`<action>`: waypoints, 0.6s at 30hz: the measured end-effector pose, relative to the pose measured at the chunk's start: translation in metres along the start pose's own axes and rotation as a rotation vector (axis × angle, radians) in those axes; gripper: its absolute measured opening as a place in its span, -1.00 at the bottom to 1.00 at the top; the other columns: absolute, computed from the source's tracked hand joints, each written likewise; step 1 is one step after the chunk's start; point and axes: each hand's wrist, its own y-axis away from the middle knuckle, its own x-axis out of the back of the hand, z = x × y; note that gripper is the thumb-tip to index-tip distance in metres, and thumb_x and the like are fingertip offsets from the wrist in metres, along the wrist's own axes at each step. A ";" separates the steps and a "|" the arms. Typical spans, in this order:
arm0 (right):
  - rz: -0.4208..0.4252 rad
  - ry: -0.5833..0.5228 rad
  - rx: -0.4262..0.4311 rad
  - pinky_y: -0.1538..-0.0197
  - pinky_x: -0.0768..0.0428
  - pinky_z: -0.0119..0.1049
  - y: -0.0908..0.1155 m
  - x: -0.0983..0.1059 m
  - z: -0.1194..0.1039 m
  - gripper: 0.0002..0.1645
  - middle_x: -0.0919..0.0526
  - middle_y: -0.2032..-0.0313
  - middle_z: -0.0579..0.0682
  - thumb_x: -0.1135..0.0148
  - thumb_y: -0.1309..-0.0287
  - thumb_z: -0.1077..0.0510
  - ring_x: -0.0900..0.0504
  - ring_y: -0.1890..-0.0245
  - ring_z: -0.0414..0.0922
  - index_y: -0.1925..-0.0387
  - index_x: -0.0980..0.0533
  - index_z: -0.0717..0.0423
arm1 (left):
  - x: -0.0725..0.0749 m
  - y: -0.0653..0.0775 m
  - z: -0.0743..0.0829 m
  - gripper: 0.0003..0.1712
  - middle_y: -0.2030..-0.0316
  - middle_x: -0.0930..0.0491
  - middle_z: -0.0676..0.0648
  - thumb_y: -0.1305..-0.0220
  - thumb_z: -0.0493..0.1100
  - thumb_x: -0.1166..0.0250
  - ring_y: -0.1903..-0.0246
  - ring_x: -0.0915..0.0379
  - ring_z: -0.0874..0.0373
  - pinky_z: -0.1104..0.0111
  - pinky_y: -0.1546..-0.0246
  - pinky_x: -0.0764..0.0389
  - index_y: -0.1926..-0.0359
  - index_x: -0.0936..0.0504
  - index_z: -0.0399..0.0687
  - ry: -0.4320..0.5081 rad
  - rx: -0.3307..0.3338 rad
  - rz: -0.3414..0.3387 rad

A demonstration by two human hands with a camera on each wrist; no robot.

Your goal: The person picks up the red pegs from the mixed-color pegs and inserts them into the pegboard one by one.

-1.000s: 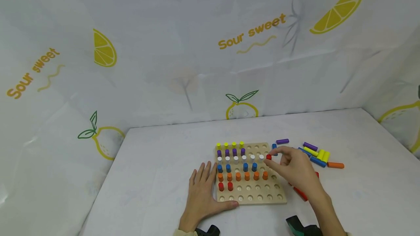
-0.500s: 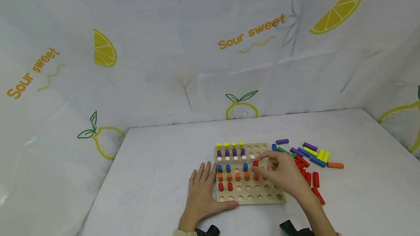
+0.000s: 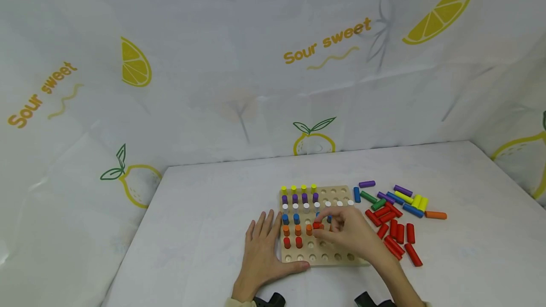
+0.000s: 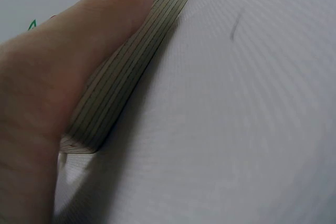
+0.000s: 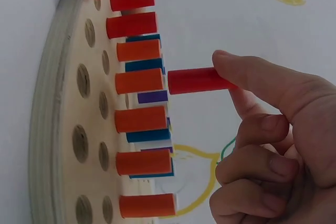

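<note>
pegboard (image 4: pixel 131 69): layered wood, smooth | red peg (image 5: pixel 194 81): smooth, matt | table cover (image 4: pixel 236 129): cloth-like, finely ribbed

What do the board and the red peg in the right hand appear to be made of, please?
The board looks like plywood with a smooth, pale, unpainted-looking top: its cut edge shows thin parallel layers. The red peg seems to be painted wood with an even, fairly matt finish, but no bare grain shows, so plastic remains possible.
</note>
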 end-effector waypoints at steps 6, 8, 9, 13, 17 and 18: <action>-0.097 -0.055 0.057 0.64 -0.22 -0.53 -0.004 -0.006 0.006 -0.73 -0.33 0.71 -0.20 -0.55 -0.09 0.10 -0.24 0.68 -0.40 0.21 -0.73 0.17 | 0.001 0.000 0.000 0.49 -0.59 -0.17 -0.12 0.31 0.74 -0.35 -0.61 0.01 -0.15 -0.20 -0.58 -0.01 -0.59 -0.18 0.10 0.003 0.007 -0.007; -0.105 -0.049 0.051 0.63 -0.22 -0.54 -0.004 -0.007 0.007 -0.74 -0.34 0.71 -0.20 -0.55 -0.09 0.11 -0.24 0.68 -0.40 0.21 -0.74 0.16 | 0.001 0.000 0.000 0.49 -0.59 -0.17 -0.12 0.30 0.74 -0.34 -0.61 0.01 -0.15 -0.20 -0.58 -0.01 -0.59 -0.18 0.10 0.000 0.008 -0.009; -0.106 -0.045 0.045 0.63 -0.21 -0.54 -0.004 -0.008 0.007 -0.74 -0.34 0.70 -0.20 -0.55 -0.08 0.11 -0.24 0.67 -0.40 0.21 -0.74 0.16 | 0.001 0.000 0.000 0.49 -0.59 -0.17 -0.12 0.30 0.74 -0.35 -0.61 0.01 -0.15 -0.20 -0.58 -0.01 -0.59 -0.18 0.10 -0.001 0.008 -0.009; -0.109 -0.037 0.022 0.62 -0.20 -0.54 -0.005 -0.011 0.006 -0.75 -0.34 0.69 -0.19 -0.56 -0.07 0.11 -0.24 0.66 -0.38 0.23 -0.74 0.15 | 0.001 0.000 0.001 0.49 -0.59 -0.17 -0.12 0.30 0.74 -0.34 -0.61 0.01 -0.16 -0.20 -0.58 -0.02 -0.59 -0.18 0.10 -0.010 0.004 -0.009; -0.110 -0.047 0.008 0.63 -0.17 -0.53 -0.005 -0.015 0.008 -0.76 -0.32 0.71 -0.19 -0.57 -0.05 0.11 -0.22 0.68 -0.37 0.26 -0.74 0.13 | 0.001 0.000 0.000 0.49 -0.59 -0.17 -0.12 0.30 0.74 -0.33 -0.61 0.00 -0.15 -0.20 -0.58 -0.03 -0.59 -0.18 0.09 -0.020 0.000 -0.003; -0.111 -0.044 0.000 0.63 -0.16 -0.53 -0.005 -0.016 0.008 -0.77 -0.31 0.71 -0.19 -0.58 -0.04 0.11 -0.22 0.68 -0.37 0.27 -0.74 0.12 | 0.001 0.000 0.000 0.49 -0.59 -0.17 -0.12 0.30 0.74 -0.34 -0.61 0.00 -0.15 -0.20 -0.58 -0.03 -0.59 -0.19 0.09 -0.021 0.000 -0.002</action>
